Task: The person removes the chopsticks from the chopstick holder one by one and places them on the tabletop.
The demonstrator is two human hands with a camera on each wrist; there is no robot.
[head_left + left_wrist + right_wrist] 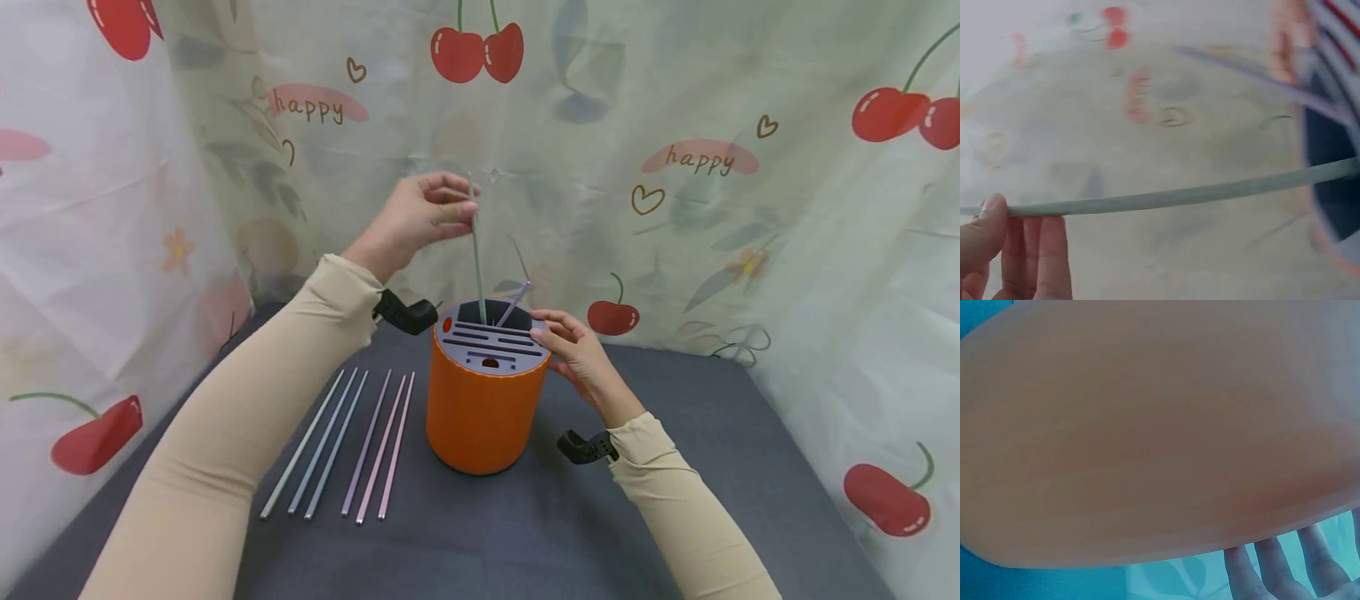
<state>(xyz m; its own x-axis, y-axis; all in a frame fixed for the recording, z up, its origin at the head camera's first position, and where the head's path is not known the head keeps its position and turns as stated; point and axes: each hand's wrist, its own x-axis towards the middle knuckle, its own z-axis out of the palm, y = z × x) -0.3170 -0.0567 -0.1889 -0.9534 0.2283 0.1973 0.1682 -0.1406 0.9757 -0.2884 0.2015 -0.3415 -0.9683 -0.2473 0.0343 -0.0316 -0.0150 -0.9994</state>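
My left hand (420,215) pinches a pale green chopstick (477,258) near its upper end, between thumb and fingertips. The chopstick stands nearly upright, its lower end inside the dark rear opening of an orange knife holder (483,417). In the left wrist view the thumb and fingers (1054,262) press on the green chopstick (1166,199). A purple chopstick (513,305) leans to the right in that same opening. At the holder's right rim my right hand (585,358) grips the edge; in the right wrist view its fingers (1272,565) touch the orange wall (1147,437).
Left of the holder, several chopsticks lie side by side on the dark grey table (510,542): a green one (300,450), two blue (330,442), a purple (366,446) and two pink (393,442). A cherry-printed curtain (585,100) surrounds the table.
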